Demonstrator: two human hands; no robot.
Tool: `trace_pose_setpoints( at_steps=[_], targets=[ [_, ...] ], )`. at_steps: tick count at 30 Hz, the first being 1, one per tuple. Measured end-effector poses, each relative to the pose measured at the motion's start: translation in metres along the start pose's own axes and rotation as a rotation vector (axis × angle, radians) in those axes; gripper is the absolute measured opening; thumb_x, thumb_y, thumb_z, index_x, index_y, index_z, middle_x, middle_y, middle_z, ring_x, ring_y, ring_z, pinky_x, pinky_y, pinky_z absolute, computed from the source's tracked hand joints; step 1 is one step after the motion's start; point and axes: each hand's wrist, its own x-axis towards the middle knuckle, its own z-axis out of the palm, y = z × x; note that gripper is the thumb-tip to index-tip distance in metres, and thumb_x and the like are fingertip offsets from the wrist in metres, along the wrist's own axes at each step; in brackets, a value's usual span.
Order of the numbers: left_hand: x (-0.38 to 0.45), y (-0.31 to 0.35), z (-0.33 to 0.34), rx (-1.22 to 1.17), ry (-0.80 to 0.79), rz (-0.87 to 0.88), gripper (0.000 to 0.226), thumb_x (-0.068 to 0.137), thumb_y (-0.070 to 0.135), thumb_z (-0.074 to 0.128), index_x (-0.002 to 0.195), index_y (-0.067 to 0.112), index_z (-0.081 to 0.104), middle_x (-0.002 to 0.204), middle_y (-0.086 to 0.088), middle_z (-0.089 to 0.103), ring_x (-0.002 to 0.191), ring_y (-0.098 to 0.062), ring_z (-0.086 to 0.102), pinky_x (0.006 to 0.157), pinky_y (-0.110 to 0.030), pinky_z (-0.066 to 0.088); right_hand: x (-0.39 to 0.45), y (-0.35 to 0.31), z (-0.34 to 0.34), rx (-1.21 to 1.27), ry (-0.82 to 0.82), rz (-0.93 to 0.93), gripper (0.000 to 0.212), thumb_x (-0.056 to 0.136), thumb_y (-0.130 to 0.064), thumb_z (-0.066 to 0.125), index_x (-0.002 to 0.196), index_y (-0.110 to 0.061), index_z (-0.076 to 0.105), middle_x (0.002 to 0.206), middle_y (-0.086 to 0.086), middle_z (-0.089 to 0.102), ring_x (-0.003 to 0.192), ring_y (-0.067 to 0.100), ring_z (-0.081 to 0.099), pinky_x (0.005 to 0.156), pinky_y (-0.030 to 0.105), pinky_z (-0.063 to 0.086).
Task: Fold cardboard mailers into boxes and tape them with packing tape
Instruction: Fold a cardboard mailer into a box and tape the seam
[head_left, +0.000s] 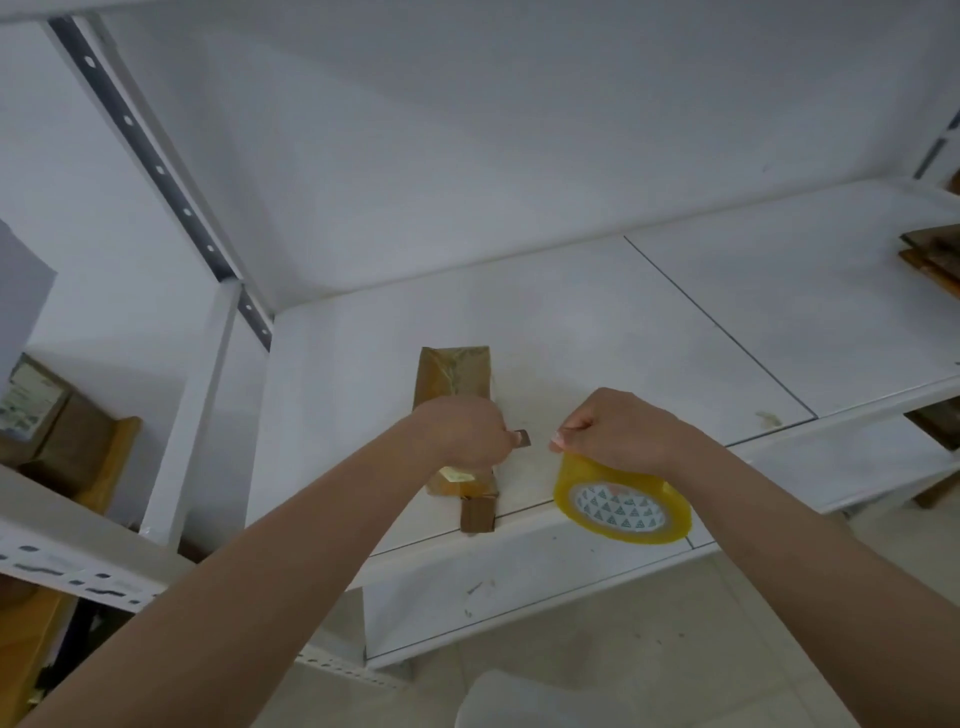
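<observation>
White metal shelving (519, 322) fills the view, its broad white shelf board serving as the work surface against a plain white wall, with a perforated grey upright at the far left and a tiled floor below. Off to the left of the left hand, on a lower shelf, brown cardboard cartons (67, 441) are stacked; far to the right of the right hand, at the shelf's end, more flat cardboard (935, 260) lies piled. Directly under the left hand (462, 436) sits the narrow cardboard box (457, 384), already glossy with tape along its top, one end flap (478, 512) hanging over the shelf's front edge just nearer than that hand. The left hand's grip is curled on the box and seems to pinch a small dark piece (522, 438), a tape end or a cutter; which one is not clear. Just beside it, the right hand (618, 431) is closed, its grip holding the yellow packing tape roll (623, 504), which hangs below its fingers at the shelf's front edge. The step in hand looks like taping the box shut, probably parting a strip from the roll. The next move likely calls for pressing the loose end flat and closing the near flap.
</observation>
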Motion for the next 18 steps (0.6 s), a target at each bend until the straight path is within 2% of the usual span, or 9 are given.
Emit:
trace_pose_setpoints(
  at_steps=[2,5,8,10,12,13,15,17,18],
  targets=[
    [-0.002,-0.009,-0.002,-0.118,-0.016,0.043,0.051,0.103,0.044,0.03,0.066,0.015,0.05,0.07,-0.001,0.051,0.069,-0.016,0.05,0.067,-0.029,0.038,-0.004,0.006,-0.006,0.078,0.019,0.035,0.026,0.09,-0.038,0.062,0.093,-0.017,0.077,0.099,0.004,0.074,0.092,0.019,0.066,0.093,0.041,0.05],
    [-0.013,-0.033,-0.006,-0.585,-0.061,0.059,0.052,0.097,0.056,0.039,0.06,0.021,0.043,0.059,0.005,0.046,0.054,-0.009,0.041,0.063,-0.024,0.036,-0.008,0.02,-0.015,0.103,0.027,0.108,0.022,0.089,-0.036,0.064,0.092,-0.019,0.077,0.095,0.004,0.072,0.09,0.02,0.065,0.094,0.042,0.05],
    [-0.011,-0.042,0.004,-0.932,0.137,-0.084,0.042,0.088,0.054,0.06,0.071,0.015,0.052,0.063,-0.001,0.057,0.054,-0.008,0.054,0.06,-0.022,0.044,-0.009,0.029,-0.017,0.14,0.018,0.158,0.021,0.09,-0.034,0.064,0.096,-0.018,0.076,0.099,0.006,0.072,0.091,0.023,0.066,0.095,0.043,0.051],
    [-0.004,-0.033,0.013,-0.83,0.264,-0.163,0.029,0.085,0.04,0.069,0.081,0.014,0.058,0.066,-0.002,0.059,0.056,-0.009,0.057,0.055,-0.02,0.044,-0.009,0.031,-0.016,0.178,0.012,0.159,0.019,0.09,-0.033,0.065,0.098,-0.02,0.077,0.102,0.006,0.071,0.092,0.023,0.066,0.094,0.043,0.051],
    [0.0,-0.02,0.019,-0.501,0.335,-0.16,0.019,0.081,0.033,0.07,0.092,0.021,0.059,0.07,0.001,0.059,0.064,-0.013,0.058,0.056,-0.024,0.044,-0.007,0.03,-0.014,0.18,0.006,0.147,0.02,0.09,-0.033,0.064,0.099,-0.021,0.076,0.105,0.005,0.071,0.095,0.023,0.065,0.095,0.042,0.051],
    [0.0,-0.012,0.022,-0.354,0.361,-0.189,0.019,0.08,0.031,0.07,0.089,0.024,0.055,0.072,0.003,0.057,0.066,-0.014,0.057,0.056,-0.025,0.042,-0.006,0.029,-0.014,0.176,0.002,0.138,0.02,0.09,-0.034,0.064,0.099,-0.022,0.076,0.107,0.004,0.07,0.097,0.022,0.064,0.096,0.042,0.05],
    [0.0,0.003,0.027,-0.142,0.398,-0.296,0.02,0.08,0.028,0.069,0.08,0.019,0.051,0.079,0.002,0.054,0.072,-0.017,0.057,0.056,-0.027,0.043,-0.004,0.027,-0.013,0.176,-0.002,0.117,0.02,0.091,-0.034,0.063,0.1,-0.023,0.077,0.111,0.002,0.069,0.101,0.021,0.062,0.098,0.041,0.048],
    [0.002,0.009,0.029,-0.044,0.408,-0.322,0.018,0.083,0.025,0.069,0.084,0.014,0.054,0.087,-0.001,0.055,0.078,-0.021,0.06,0.056,-0.03,0.046,-0.003,0.026,-0.013,0.173,-0.004,0.104,0.019,0.092,-0.034,0.062,0.1,-0.024,0.077,0.113,0.0,0.069,0.103,0.02,0.061,0.099,0.04,0.047],
    [0.003,0.008,0.028,-0.08,0.41,-0.305,0.019,0.083,0.027,0.069,0.083,0.015,0.054,0.086,0.0,0.055,0.075,-0.019,0.06,0.056,-0.028,0.045,-0.003,0.026,-0.013,0.172,-0.004,0.101,0.019,0.092,-0.034,0.061,0.099,-0.025,0.077,0.113,0.0,0.069,0.102,0.02,0.061,0.099,0.041,0.047]
  ],
)
